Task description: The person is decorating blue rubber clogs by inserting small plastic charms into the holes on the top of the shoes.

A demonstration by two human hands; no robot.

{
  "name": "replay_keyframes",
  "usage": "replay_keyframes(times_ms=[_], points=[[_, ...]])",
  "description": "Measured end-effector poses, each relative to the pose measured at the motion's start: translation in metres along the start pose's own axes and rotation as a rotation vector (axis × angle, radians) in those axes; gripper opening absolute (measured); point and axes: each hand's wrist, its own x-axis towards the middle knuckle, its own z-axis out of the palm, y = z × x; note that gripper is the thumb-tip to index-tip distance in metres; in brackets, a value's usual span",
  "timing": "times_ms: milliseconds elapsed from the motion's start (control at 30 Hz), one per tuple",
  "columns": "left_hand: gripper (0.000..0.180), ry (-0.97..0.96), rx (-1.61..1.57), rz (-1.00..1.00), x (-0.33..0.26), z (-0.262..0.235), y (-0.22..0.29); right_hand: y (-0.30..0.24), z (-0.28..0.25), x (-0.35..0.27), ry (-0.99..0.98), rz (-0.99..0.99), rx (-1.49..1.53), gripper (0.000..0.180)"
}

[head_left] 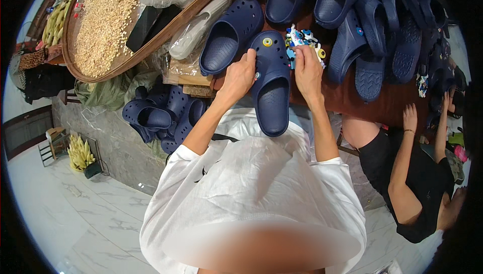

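Note:
A navy blue clog [272,68] points away from me, its open heel toward my body. A round yellow charm [267,42] sits on its toe, and a smaller round one [257,75] is on its left side. My left hand [238,79] is closed on the clog's left edge. Just right of the clog lies a pile of colourful shoe charms [305,37], mostly white, blue and yellow. My right hand [308,72] is over the pile's near side with its fingers curled in; what lies between the fingertips is hidden.
Another navy clog [221,42] lies at the left, with many more across the far right of the brown table [362,104]. A round wooden tray [93,79] of pale grains stands far left. More clogs [158,117] hang lower left. A person in black [417,188] sits at my right.

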Motion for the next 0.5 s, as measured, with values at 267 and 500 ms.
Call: replay_keyframes(times_ms=[267, 500], points=[[0.018, 0.079, -0.06, 0.055, -0.001, 0.007, -0.009, -0.021, 0.003, -0.025, -0.082, -0.043, 0.132, 0.015], [0.021, 0.183, -0.344, -0.049, -0.009, 0.001, 0.004, -0.021, 0.001, -0.03, -0.099, 0.121, 0.217, 0.013]])
